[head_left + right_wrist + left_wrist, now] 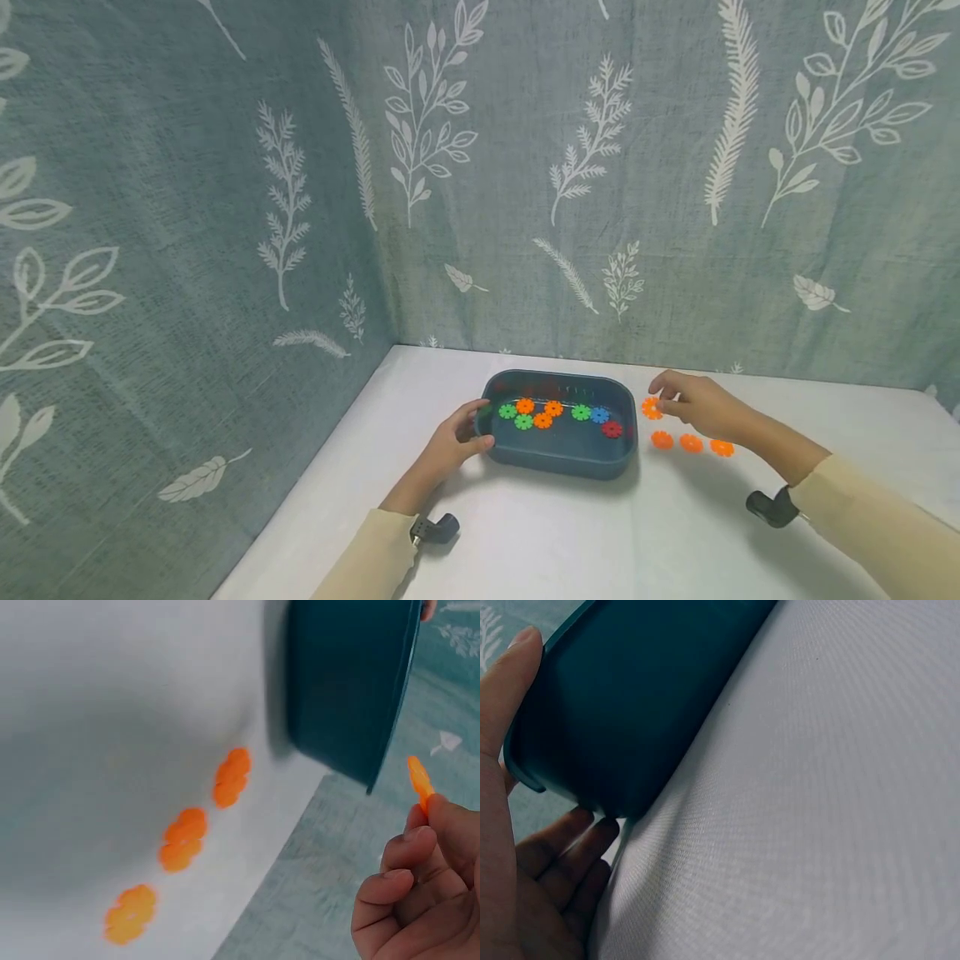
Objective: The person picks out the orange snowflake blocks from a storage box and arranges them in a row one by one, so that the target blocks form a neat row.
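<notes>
A dark teal plastic tub [562, 462] stands on the white table, with several notched flower-shaped discs in green, orange [553, 408], blue [600, 415] and red [612, 429] on its floor. My left hand [454, 442] grips the tub's left end; in the left wrist view the thumb lies along the rim and the fingertips [607, 825] meet the outer wall. Just right of the tub, my right hand [697, 403] pinches an orange flower disc [420, 782] between thumb and index finger, above the table. Its other fingers are curled.
Three orange discs lie in a row on the table below the right hand: a left one [662, 440], a middle one [691, 443] and a right one [722, 447]. Leaf-patterned grey-green cloth [517, 275] hangs behind the table and along its left side.
</notes>
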Motion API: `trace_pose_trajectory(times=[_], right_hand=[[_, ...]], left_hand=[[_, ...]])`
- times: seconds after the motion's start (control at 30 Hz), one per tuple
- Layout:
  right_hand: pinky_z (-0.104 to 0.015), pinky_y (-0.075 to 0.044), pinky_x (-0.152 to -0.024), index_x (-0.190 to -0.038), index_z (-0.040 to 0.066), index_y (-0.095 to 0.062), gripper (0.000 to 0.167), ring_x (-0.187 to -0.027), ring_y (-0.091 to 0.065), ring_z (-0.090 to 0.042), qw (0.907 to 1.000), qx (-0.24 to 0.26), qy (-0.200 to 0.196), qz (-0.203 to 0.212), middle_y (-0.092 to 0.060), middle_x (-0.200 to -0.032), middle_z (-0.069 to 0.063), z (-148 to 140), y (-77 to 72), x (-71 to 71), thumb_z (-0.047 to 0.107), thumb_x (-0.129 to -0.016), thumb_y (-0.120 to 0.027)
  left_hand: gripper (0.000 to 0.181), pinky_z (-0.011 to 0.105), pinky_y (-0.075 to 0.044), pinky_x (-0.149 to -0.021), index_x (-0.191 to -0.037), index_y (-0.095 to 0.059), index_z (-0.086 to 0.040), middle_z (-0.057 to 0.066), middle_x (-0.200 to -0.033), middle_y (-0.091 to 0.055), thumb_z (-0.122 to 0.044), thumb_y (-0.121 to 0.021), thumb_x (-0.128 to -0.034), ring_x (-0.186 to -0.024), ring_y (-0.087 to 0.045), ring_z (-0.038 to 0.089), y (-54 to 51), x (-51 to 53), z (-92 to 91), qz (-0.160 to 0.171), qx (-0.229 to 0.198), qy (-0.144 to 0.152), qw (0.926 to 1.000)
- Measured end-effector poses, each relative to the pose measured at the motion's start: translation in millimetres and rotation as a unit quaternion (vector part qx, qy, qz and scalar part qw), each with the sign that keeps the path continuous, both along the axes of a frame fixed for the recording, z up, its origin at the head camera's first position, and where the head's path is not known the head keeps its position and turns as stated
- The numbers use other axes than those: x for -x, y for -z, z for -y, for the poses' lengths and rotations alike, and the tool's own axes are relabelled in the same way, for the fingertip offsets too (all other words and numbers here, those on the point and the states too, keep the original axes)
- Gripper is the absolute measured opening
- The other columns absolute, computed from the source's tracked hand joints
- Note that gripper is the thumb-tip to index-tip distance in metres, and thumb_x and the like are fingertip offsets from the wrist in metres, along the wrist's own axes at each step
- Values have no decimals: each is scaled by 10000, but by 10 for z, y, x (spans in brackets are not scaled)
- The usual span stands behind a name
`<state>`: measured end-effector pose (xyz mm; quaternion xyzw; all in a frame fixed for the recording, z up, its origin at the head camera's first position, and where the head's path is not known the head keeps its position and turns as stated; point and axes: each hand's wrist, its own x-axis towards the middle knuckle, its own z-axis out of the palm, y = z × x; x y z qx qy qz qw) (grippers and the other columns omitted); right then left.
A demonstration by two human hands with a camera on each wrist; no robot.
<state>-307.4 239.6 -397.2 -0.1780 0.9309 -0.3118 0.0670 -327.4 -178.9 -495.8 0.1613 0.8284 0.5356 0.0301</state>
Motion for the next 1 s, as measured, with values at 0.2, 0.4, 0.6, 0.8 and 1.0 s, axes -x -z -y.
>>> trace_pose_trajectory(times=[0.2,0.4,0.6,0.8,1.0], right_hand=[[-388,-523,-672,-1142,43,-604,204,-791,-605,-251,9993,299,205,38,-614,-1022,-79,-210,103,-83,131,-959,-599],[-360,-543,-694,-1135,26,-614,207,-864,-607,-271,9988,365,333,44,-635,-1047,-95,-380,218,-109,138,-962,-591],[-338,-532,-700,-1141,19,-625,232,-933,-591,-270,9981,298,528,-79,-646,-1054,-81,-542,314,-147,164,-961,-603],[-339,-523,-676,-1151,-19,-613,252,-881,-598,-247,9966,487,665,-61,-655,-1033,-93,-662,382,-187,142,-958,-606],[-330,-526,-668,-1148,-29,-611,253,-850,-588,-235,9960,457,769,-54,-654,-1030,-100,-772,435,-223,138,-959,-606]], left_hand=[[698,546,-389,-1031,-1461,-435,-207,215,-1444,-447,-364,-752,-859,-1285,-469,392,-107,-61,-13,79,50,47,9999],[703,553,-374,-1040,-1467,-428,-215,217,-1460,-426,-349,-754,-860,-1291,-459,399,-27,-20,7,63,31,26,10000],[663,544,-382,-1037,-1454,-444,-250,184,-1452,-448,-322,-748,-869,-1285,-473,377,-3,-6,6,-6,-52,64,10000],[635,542,-371,-1046,-1438,-455,-291,157,-1448,-459,-299,-745,-873,-1290,-473,359,-13,-12,4,30,-35,29,10000],[637,549,-376,-1040,-1442,-452,-280,157,-1441,-468,-301,-742,-875,-1284,-480,360,-14,-9,9,23,-4,28,10000]])
